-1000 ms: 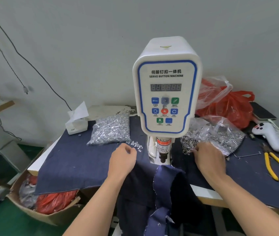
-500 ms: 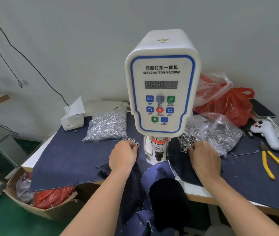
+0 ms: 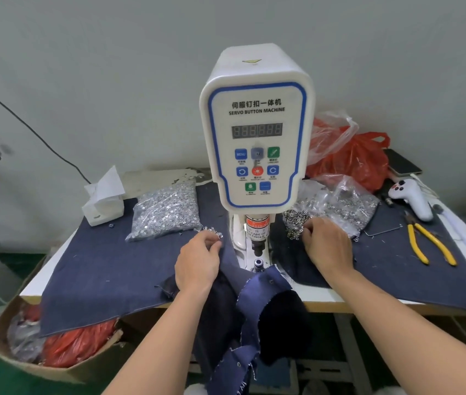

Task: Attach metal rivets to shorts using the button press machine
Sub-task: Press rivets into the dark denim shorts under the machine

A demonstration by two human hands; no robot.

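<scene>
- The button press machine [image 3: 257,138] stands upright at the centre, its long axis vertical, punch pointing toward 6 o'clock.
- The shorts [image 3: 266,297] hang off the table edge at 6 o'clock, lengthwise downward; one rivet looks set, more likely remain.
- The left hand [image 3: 197,263], at 9 o'clock of the die, pinches loose rivets [image 3: 210,230].
- The right hand [image 3: 327,246], at 3 o'clock, has curled fingers picking in the ring pile [image 3: 294,223].

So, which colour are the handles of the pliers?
Yellow; the pliers show in the head view.
</scene>
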